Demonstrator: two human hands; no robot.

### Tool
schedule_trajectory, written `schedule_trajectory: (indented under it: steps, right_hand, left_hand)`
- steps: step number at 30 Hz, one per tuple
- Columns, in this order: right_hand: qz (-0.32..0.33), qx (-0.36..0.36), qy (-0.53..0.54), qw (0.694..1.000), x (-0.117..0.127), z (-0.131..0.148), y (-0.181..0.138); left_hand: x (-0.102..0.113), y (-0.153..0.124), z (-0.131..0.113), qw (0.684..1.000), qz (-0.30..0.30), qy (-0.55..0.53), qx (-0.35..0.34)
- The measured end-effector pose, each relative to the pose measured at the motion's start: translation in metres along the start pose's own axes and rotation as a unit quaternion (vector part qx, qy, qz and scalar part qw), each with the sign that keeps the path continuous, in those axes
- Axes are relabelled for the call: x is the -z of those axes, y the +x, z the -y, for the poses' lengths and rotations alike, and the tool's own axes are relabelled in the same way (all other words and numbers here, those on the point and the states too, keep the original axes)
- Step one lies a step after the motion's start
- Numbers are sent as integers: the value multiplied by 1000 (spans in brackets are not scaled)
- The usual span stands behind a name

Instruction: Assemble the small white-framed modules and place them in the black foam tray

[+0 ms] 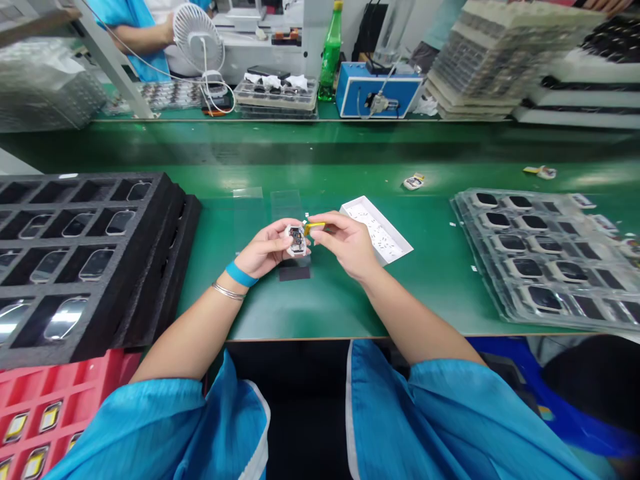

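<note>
My left hand [265, 250] is closed around the edge of a white smartwatch case [297, 241], whose open side shows dark electronics. Beside it, my right hand [347, 243] pinches a yellow strip [315, 225] that reaches to the top of the case; whether it is fixed there I cannot tell. Just right of my right hand lies a shallow white box [395, 233] with many small pieces inside. Under my hands a dark flat rectangle [295, 273] and a clear sheet [286, 202] lie on the green bench.
Black foam trays [150, 267] with watch screens stand at left, above a red tray [95, 383]. Clear trays of watch cases [500, 293] lie at right. Farther back are a loose case [414, 181], a blue machine [350, 90], a green bottle [331, 53] and a fan [197, 37].
</note>
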State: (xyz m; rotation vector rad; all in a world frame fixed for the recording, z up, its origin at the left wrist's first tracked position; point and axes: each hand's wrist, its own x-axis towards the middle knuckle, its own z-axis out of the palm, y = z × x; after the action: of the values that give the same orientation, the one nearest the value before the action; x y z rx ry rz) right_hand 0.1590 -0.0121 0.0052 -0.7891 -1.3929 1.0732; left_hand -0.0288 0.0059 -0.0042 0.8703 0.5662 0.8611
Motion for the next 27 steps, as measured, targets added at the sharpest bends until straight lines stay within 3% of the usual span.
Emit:
schedule_trajectory:
  steps: [6, 16, 19, 24, 27]
  right_hand:
    - [5, 114, -167, 979, -1, -3, -5]
    - [17, 168, -292, 941, 2, -11, -5]
    - [21, 144, -293, 945, -1, -19, -2]
    - [-45, 1, -214, 976, -8, -33, 7]
    - [-2, -41, -262, 964, -16, -37, 7]
  left_hand:
    - [-5, -1, 5, 999, 22, -10, 43]
    - [-13, 2, 5, 995, -68, 45, 52]
    - [-17, 5, 7, 989, -118, 73, 55]
    - [-9, 9, -3, 975, -202, 76, 58]
    - [3, 10, -10, 963, -264, 54, 35]
